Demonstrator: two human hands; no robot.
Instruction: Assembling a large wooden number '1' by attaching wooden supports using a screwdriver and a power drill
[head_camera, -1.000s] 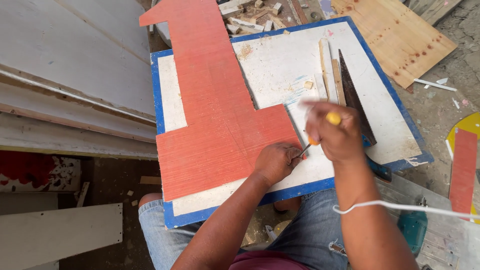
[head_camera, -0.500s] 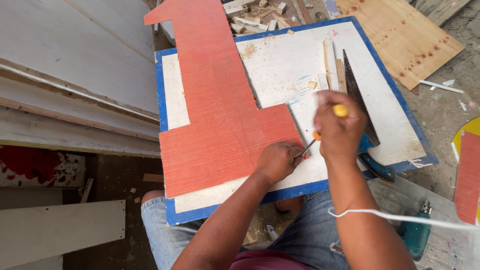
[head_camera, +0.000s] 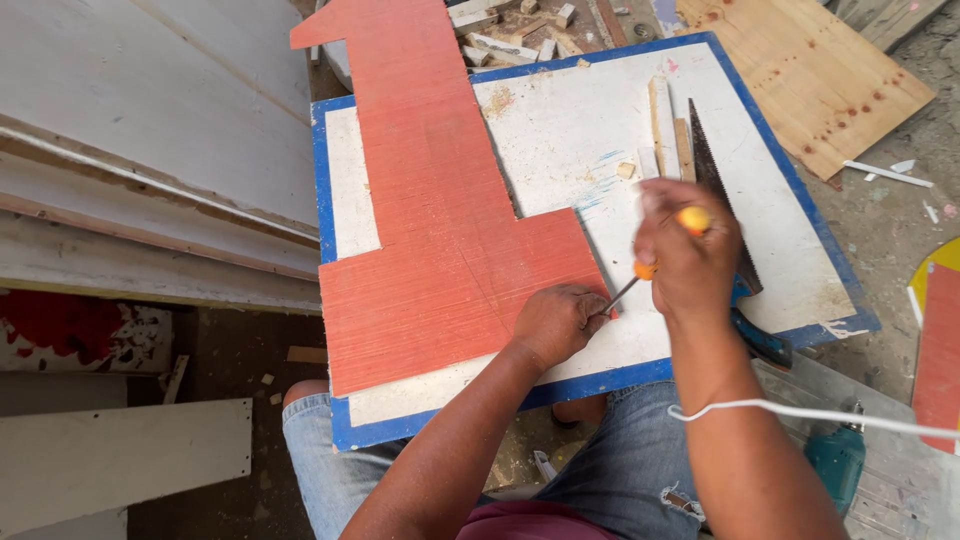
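Gripping an orange-handled screwdriver (head_camera: 655, 255), the right hand (head_camera: 690, 255) is clenched round the handle, and the thin shaft slants down and left to a tip at the lower right corner of the red panel (head_camera: 440, 220). The left hand (head_camera: 555, 322) lies pressed on that corner, fingers curled beside the tip; whether they pinch anything cannot be told. The panel rests on the white, blue-edged board (head_camera: 600, 130) across the person's lap, a saw (head_camera: 715, 185) just beyond the right hand. Compared with 1 second ago, both hands sit in nearly the same place, and the right hand now shows sharp instead of blurred.
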